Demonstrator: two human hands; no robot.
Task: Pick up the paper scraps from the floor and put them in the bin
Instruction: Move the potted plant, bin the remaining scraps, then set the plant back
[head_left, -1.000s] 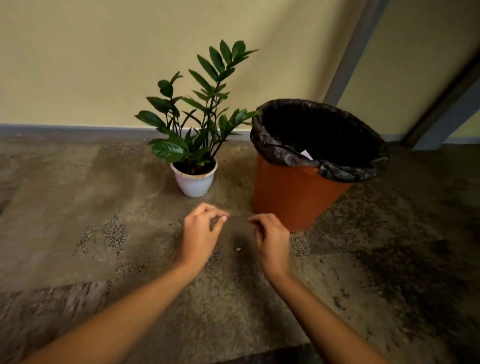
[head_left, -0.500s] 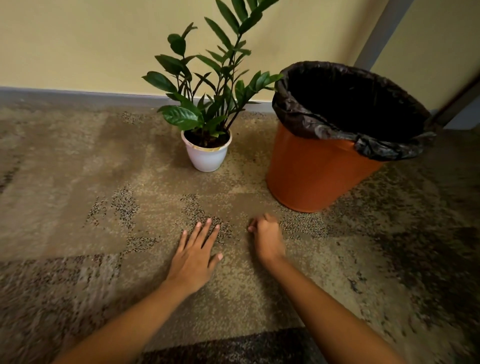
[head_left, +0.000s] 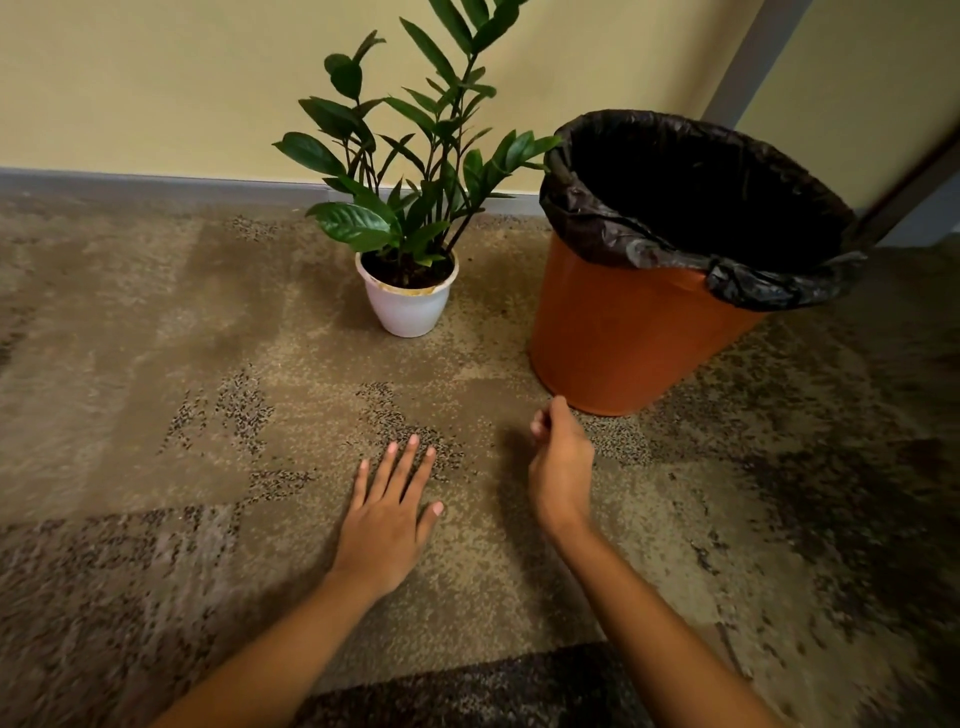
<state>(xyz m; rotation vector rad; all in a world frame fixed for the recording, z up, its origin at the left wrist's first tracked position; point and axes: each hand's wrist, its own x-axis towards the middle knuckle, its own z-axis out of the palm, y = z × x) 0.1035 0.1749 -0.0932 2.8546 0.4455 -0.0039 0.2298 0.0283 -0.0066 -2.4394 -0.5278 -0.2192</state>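
Observation:
The orange bin (head_left: 618, 332), lined with a black bag, stands on the carpet at the right, and its inside is dark. My left hand (head_left: 387, 512) lies flat on the carpet with the fingers straight and spread. My right hand (head_left: 561, 457) hovers just in front of the bin's base. Its fingers are curled and the fingertips are pinched together, as if on a tiny paper scrap too small to make out. No scrap shows on the carpet.
A green plant in a white pot (head_left: 406, 306) stands left of the bin, with leaves reaching toward the bin's rim. The yellow wall and grey skirting (head_left: 156, 179) run behind both. A grey door frame (head_left: 748, 57) rises at the back right.
The view has moved closer and lower. My left hand went flat onto the carpet. My right hand dipped onto a tiny white speck, then lifted pinched; the speck is gone.

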